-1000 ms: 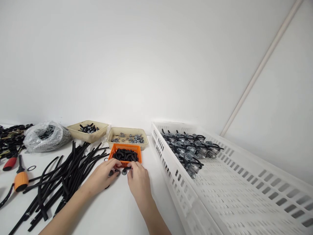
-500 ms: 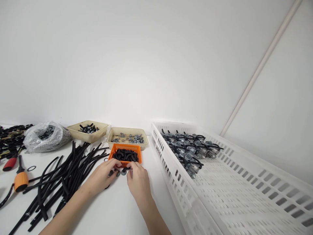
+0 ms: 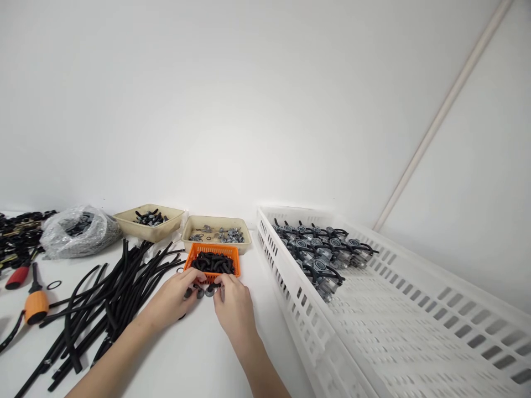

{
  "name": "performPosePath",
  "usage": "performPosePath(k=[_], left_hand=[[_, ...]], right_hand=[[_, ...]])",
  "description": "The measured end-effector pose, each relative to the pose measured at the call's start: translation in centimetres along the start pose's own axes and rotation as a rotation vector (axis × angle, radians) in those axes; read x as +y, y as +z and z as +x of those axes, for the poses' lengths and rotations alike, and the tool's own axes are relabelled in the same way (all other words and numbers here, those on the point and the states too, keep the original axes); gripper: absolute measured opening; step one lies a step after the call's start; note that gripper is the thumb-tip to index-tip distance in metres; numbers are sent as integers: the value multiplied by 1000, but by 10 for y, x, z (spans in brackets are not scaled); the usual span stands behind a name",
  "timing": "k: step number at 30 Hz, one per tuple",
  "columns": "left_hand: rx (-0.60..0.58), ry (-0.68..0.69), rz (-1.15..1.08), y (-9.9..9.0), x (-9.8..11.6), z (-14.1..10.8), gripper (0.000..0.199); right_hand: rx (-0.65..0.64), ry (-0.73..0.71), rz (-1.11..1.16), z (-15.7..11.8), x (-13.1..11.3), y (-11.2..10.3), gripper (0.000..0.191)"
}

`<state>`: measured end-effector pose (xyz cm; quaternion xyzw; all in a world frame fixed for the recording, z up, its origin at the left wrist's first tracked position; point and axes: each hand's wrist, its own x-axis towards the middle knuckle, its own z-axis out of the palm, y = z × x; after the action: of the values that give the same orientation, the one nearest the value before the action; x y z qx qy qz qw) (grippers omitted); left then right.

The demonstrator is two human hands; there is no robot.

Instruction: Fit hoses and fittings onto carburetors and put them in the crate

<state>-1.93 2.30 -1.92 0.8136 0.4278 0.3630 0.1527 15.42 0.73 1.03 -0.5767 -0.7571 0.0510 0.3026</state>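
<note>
The left hand's [image 3: 171, 298] grip is pinched on one round gray part [image 3: 200, 293]. The right hand's [image 3: 235, 305] grip is pinched on one gray disc [image 3: 209, 291] with a short black stem. Both are close together over the white surface [image 3: 191, 359], just in front of one orange basket [image 3: 212, 247]. Two tan trays [image 3: 139, 231] stand behind it.
</note>
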Motion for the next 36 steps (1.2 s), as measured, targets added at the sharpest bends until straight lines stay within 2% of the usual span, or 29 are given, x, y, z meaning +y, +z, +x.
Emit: performPosePath(k=[36], left_hand=[[38, 32, 45, 0, 0, -1, 25]], right_hand=[[12, -7, 24, -1, 0, 1, 19]])
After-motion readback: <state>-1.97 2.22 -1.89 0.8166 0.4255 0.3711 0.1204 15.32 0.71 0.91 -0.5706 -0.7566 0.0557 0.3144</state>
